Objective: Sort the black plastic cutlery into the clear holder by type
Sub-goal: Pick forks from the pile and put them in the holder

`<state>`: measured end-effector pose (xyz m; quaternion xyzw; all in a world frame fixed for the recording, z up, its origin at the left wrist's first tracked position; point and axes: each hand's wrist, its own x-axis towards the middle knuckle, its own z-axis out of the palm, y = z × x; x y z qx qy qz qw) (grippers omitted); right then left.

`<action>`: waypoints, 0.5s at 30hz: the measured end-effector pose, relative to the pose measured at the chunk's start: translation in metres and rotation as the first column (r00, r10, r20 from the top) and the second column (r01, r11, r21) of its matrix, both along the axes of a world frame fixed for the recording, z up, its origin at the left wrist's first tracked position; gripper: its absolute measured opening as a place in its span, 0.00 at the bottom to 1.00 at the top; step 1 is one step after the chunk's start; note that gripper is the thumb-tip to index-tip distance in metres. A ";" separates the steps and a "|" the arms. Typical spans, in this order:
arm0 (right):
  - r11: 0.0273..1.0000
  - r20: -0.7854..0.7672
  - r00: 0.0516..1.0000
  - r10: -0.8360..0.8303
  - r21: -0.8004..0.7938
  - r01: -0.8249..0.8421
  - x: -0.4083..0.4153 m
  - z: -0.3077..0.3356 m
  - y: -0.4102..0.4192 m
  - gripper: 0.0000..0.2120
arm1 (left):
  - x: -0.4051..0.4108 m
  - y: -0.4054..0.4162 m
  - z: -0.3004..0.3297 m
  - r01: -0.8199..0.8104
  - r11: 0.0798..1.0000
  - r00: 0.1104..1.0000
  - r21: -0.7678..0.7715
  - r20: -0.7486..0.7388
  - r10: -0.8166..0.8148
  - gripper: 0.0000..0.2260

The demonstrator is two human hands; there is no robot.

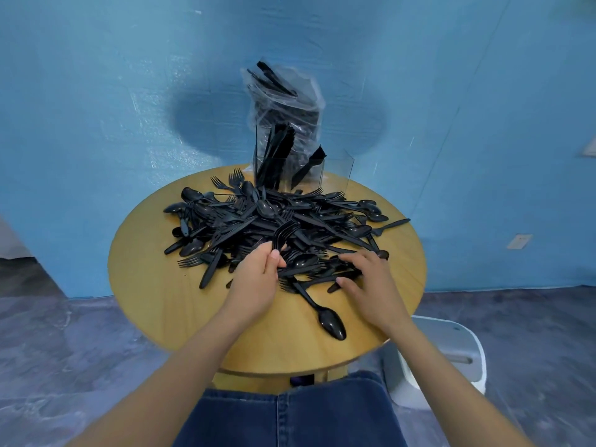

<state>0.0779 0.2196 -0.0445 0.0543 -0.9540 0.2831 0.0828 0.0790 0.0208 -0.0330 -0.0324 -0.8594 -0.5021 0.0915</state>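
Cutlery pile (274, 221) barely dented, few pieces in holder (290, 169); left hand (258, 272) grips forks (283, 232), right hand (364, 275) rests spread on the heap.

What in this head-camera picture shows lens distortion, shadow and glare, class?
Head view: the wide lens bows the wall lines and stretches the arms at the edges; a broad dark shadow falls on the blue wall behind the clear holder; light glints off the plastic bag; the black cutlery pile merges into one dark mass.

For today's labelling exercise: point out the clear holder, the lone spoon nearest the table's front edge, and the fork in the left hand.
clear holder (335, 175), head view, front wall.
lone spoon (332, 322), head view, bowl.
fork (281, 232), head view, neck below tines.
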 end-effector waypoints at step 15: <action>0.942 -0.129 0.991 0.016 -0.332 -0.058 -0.022 -0.003 -0.008 0.10 | -0.007 0.001 -0.001 -0.008 0.999 0.999 -0.044 0.032 0.009 0.14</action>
